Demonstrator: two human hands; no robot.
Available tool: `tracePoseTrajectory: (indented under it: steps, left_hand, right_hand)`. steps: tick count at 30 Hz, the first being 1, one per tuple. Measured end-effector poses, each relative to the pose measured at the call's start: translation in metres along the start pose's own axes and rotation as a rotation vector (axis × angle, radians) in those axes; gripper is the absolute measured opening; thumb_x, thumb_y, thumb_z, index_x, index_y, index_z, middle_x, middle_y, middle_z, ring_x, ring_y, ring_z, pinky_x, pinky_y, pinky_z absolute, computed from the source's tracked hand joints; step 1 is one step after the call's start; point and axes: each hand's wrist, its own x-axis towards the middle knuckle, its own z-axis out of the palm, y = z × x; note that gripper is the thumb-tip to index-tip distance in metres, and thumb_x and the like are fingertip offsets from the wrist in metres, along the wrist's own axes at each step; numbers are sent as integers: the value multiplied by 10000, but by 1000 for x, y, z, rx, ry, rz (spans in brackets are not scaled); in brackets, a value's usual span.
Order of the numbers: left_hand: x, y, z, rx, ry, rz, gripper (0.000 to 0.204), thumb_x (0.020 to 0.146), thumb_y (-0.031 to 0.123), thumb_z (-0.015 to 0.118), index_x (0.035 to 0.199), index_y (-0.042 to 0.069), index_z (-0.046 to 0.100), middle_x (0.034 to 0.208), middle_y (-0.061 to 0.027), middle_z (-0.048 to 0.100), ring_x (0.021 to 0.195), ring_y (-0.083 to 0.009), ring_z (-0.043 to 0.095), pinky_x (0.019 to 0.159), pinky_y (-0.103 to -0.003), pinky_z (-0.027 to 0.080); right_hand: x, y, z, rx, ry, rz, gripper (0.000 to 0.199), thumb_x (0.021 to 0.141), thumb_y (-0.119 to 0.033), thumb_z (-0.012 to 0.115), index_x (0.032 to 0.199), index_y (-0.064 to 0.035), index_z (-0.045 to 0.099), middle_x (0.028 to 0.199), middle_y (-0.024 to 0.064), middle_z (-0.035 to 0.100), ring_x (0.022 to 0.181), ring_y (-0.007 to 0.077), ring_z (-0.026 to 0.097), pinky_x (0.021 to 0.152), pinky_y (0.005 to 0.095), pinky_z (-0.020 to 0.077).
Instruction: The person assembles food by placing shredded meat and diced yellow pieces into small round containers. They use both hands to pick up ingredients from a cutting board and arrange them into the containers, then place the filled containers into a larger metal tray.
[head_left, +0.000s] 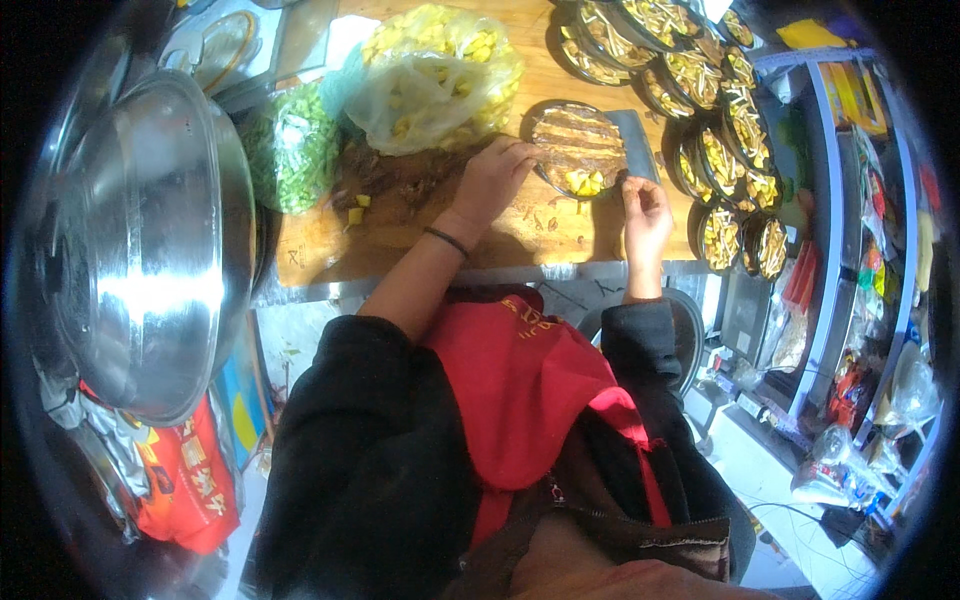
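My left hand (492, 180) reaches in from the lower left. Its fingertips pinch together at the left edge of a round dark bowl (540, 180). The bowl holds brown strips (575, 140), which look like sliced meat, laid in rows, with yellow chunks (584, 182) at its near side. My right hand (645, 208) is closed at the near end of a flat grey cleaver blade (632, 145), just right of the bowl. Its grip hides any handle. Both hands are above the wooden board (400, 245).
Several dark bowls of pale strips and yellow pieces (722, 160) crowd the right. Clear bags of yellow chunks (435, 75) and chopped greens (292, 145) lie at the back left. A large steel basin (150, 250) stands left, and shelves (830, 230) rise at right.
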Motion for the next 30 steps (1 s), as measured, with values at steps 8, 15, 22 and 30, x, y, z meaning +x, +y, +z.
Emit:
tracePoseTrajectory:
  steps: [8,15,22,30]
  left_hand:
    - [8,7,-3,116,-182,-131,184,760,169,683,926,98,649,860,-87,596,775,-253,608,678,-331,508]
    - [10,-6,2,345,-267,84,249,748,160,704,995,143,681,890,-122,621,843,-286,583,757,-373,489]
    - [5,1,-3,174,-144,188,111,818,48,637,924,17,654,895,-85,626,811,-190,569,692,-283,465]
    - [-34,19,8,260,-588,208,21,823,-5,601,836,-16,614,782,-131,607,716,-255,567,673,-330,465]
  right_hand:
    - [-53,23,-62,98,138,121,145,855,-11,603,996,16,585,946,42,621,875,100,564,809,221,440]
    - [-149,80,-154,-216,339,252,90,847,-28,609,935,-11,612,889,29,627,814,89,569,762,224,454]
    - [-326,280,-213,-742,341,899,251,772,-278,634,837,-43,691,812,153,672,803,251,655,712,336,498]
    - [-407,357,-158,-664,71,1170,447,791,-438,606,969,-33,671,913,178,665,865,301,646,758,382,495]
